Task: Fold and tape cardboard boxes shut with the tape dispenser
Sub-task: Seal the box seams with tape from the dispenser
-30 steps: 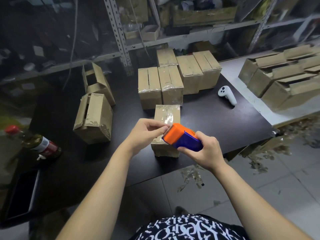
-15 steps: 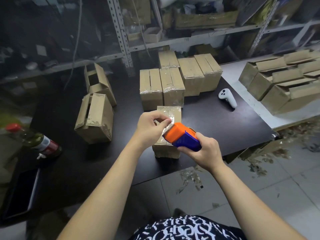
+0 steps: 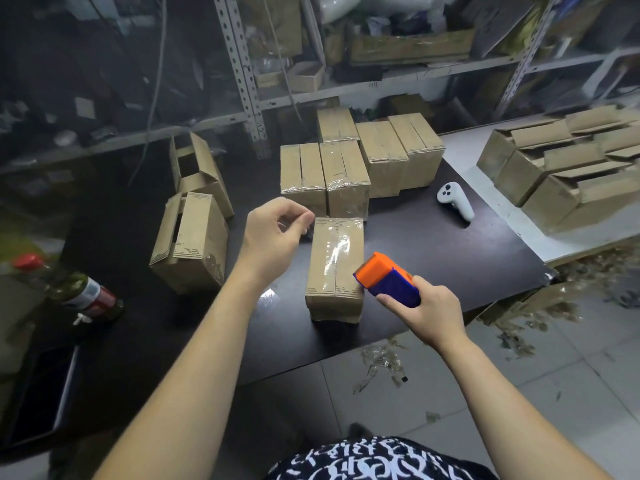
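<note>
A small cardboard box [image 3: 334, 268] stands near the front edge of the black table [image 3: 433, 254], flaps folded shut, with clear tape glinting along its top seam. My right hand [image 3: 429, 313] grips the orange and blue tape dispenser [image 3: 388, 280], whose orange nose touches the box's near right top edge. My left hand [image 3: 273, 233] hovers just left of the box's far corner, fingertips pinched against the thumb; I see nothing definite between them. Several taped boxes [image 3: 325, 174] sit in a cluster behind.
Two boxes with loose flaps [image 3: 190, 240] lie at the left. A white controller [image 3: 455, 200] rests at the right, a bottle [image 3: 79, 296] at the far left. Several untaped boxes [image 3: 561, 168] fill the white table at the right. Tape scraps [image 3: 381, 362] litter the floor.
My left hand has let go of the dispenser's nose and moved up and left. My right hand has carried the dispenser right and down to the box's near edge.
</note>
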The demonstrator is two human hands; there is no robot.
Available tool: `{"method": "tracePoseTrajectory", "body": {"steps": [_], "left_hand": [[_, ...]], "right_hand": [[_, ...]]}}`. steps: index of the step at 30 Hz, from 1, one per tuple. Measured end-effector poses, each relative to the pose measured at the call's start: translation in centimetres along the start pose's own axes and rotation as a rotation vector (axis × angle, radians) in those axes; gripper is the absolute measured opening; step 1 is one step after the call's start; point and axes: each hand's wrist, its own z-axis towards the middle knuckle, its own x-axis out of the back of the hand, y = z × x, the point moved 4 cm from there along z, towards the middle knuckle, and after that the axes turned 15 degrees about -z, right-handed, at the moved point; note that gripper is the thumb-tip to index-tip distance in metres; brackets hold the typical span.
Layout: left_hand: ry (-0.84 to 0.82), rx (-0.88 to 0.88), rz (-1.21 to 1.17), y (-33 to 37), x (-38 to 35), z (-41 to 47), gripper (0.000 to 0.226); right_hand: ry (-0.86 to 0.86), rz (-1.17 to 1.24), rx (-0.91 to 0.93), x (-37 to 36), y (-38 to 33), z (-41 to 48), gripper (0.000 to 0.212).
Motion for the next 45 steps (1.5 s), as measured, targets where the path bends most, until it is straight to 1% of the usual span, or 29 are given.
{"method": "tracePoseTrajectory", "body": {"steps": [4,6,9,10,12,13,14,15,17,19,22,24,25,26,27,28,29,30,31,33,34,35,36,38,40,42,45], "left_hand": [[-0.119,-0.218,0.01,0.4,-1.3,-0.4,0.006],[-0.191,-0.291,0.007,0.6,-2.7,-1.2,0.003],[-0.237,-0.341,-0.011,0.6,-4.5,-2.5,0.005],[-0.235,-0.341,-0.021,0.7,-4.9,-2.9,0.005],[-0.199,-0.338,-0.073,1.2,-4.8,-3.4,0.005],[-0.181,-0.336,-0.102,1.4,-4.5,-3.6,0.006],[-0.175,-0.323,-0.124,1.6,-4.2,-3.7,0.006],[-0.178,-0.289,-0.14,1.7,-3.9,-3.8,0.006],[-0.174,-0.157,-0.197,1.3,-3.5,-4.0,0.006],[-0.16,-0.02,-0.294,0.8,-3.2,-4.4,0.006],[-0.156,0.098,-0.364,0.7,-3.0,-5.1,0.009],[-0.152,0.16,-0.377,0.5,-2.7,-5.4,0.011],[-0.147,0.183,-0.379,0.2,-2.5,-5.5,0.011],[-0.145,0.198,-0.379,0.0,-2.3,-5.5,0.011],[-0.145,0.206,-0.38,-0.2,-2.1,-5.6,0.01],[-0.145,0.215,-0.381,-0.4,-1.9,-5.6,0.009],[-0.143,0.227,-0.386,-0.5,-1.8,-5.7,0.009],[-0.136,0.241,-0.389,-0.6,-1.6,-5.7,0.008],[-0.129,0.255,-0.395,-0.7,-1.5,-5.7,0.008],[-0.122,0.287,-0.416,-1.0,-1.3,-5.8,0.009],[-0.126,0.296,-0.427,-1.2,-1.2,-5.8,0.01],[-0.13,0.303,-0.43,-1.4,-1.0,-5.8,0.01],[-0.131,0.313,-0.427,-1.6,-0.8,-5.7,0.01],[-0.112,0.336,-0.392,-2.2,-0.4,-5.7,0.008],[-0.064,0.365,-0.334,-3.0,0.1,-5.7,0.007],[-0.009,0.408,-0.282,-4.1,0.2,-5.9,0.012],[0.025,0.481,-0.233,-5.4,0.0,-6.5,0.014]], "right_hand": [[-0.028,-0.103,-0.134,-0.1,-0.1,0.5,0.057],[-0.037,-0.113,-0.208,0.1,-0.6,0.7,0.057],[-0.112,-0.02,-0.355,-0.2,-1.3,1.4,0.065],[-0.14,0.033,-0.434,-0.5,-1.1,1.7,0.067],[-0.173,0.113,-0.658,-0.8,0.5,2.1,0.067],[-0.167,0.088,-0.738,-0.8,1.5,2.1,0.068],[-0.147,0.03,-0.76,-0.8,2.4,2.1,0.068],[-0.135,-0.019,-0.739,-1.1,3.0,2.1,0.066],[-0.152,-0.036,-0.645,-2.3,2.8,2.0,0.059],[-0.216,-0.016,-0.526,-4.2,2.0,1.9,0.048],[-0.268,-0.069,-0.367,-6.2,1.1,1.7,0.03],[-0.24,-0.11,-0.357,-6.4,0.9,1.4,0.031],[-0.194,-0.109,-0.367,-6.1,0.7,1.3,0.031],[-0.122,-0.091,-0.365,-5.5,0.3,1.3,0.026],[-0.035,-0.038,-0.346,-4.8,-0.1,1.4,0.019],[0.042,0.051,-0.31,-3.8,-0.9,1.6,0.019],[0.083,0.178,-0.251,-2.7,-1.9,1.9,0.026],[0.073,0.334,-0.182,-1.5,-3.2,2.2,0.033],[0.0,0.496,-0.109,-0.3,-4.9,2.6,0.04],[-0.272,0.782,0.009,1.2,-8.2,2.9,0.048],[-0.398,0.865,0.05,1.5,-9.5,2.7,0.045],[-0.482,0.893,0.078,1.7,-10.2,2.6,0.039],[-0.516,0.883,0.093,1.8,-10.6,2.6,0.029],[-0.514,0.847,0.09,1.7,-10.4,2.5,0.013],[-0.525,0.874,0.037,1.4,-9.7,2.1,0.012],[-0.55,0.9,-0.055,1.0,-8.8,2.0,0.013],[-0.63,0.824,-0.168,0.7,-7.6,1.7,0.016]]}}
